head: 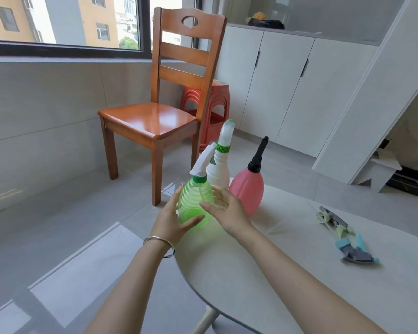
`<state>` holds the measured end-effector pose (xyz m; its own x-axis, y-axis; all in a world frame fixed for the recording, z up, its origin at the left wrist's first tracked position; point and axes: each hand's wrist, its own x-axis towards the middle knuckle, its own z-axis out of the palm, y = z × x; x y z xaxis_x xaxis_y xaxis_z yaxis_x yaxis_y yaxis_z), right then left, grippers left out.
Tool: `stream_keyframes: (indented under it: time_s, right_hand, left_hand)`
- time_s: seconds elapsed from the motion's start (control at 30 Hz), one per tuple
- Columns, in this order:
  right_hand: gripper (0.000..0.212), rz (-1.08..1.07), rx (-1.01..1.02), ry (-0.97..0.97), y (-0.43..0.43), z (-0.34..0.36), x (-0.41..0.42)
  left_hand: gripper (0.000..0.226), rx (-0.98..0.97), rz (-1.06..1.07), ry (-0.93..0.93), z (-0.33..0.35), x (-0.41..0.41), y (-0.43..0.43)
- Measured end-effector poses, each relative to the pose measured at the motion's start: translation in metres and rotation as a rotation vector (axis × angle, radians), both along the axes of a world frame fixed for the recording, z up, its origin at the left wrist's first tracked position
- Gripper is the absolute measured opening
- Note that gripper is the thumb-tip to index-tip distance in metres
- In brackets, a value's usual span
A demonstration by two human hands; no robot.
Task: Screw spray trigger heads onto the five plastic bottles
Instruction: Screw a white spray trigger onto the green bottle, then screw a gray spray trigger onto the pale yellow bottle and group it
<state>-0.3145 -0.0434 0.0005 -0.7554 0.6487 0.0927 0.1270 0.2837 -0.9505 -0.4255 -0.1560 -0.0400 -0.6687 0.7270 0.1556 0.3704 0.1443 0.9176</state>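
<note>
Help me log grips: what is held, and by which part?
The green bottle, by its belly: left hand wraps it, right hand presses the other side.

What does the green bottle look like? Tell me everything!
The green bottle is see-through plastic with ridges round its plump belly. A green collar holds a white trigger head on top, so it is already fitted. It stands nearly upright at the edge of the table, in front of the white bottle and left of the pink bottle. The left hand wraps its left side, thumb across the front; the right hand touches its right side with straight fingers.
</note>
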Motion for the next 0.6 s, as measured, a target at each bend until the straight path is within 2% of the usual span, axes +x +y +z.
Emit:
stream_keyframes:
  time_s: [0.13,0.3,0.43,0.53,0.6]
  right_hand:
    - [0.062,-0.024,-0.026,-0.014,0.001,0.006,0.011]
    - [0.053,-0.085,0.042,0.007,0.006,0.021,0.053]
    - [0.049,-0.137,0.054,0.008,0.015,0.028,0.103]
    - [0.046,-0.172,0.068,0.016,0.023,0.033,0.142]
    - [0.043,-0.209,0.087,0.018,0.030,0.034,0.167]
  left_hand:
    - [0.113,-0.069,0.007,0.059,0.003,0.004,-0.004]
    - [0.105,-0.118,0.082,0.229,0.030,0.026,-0.014]
    - [0.104,-0.244,0.216,0.383,0.057,0.051,-0.027]
    - [0.089,-0.143,0.252,0.432,0.072,0.087,-0.028]
    - [0.076,0.009,0.152,0.373,0.078,0.115,-0.017]
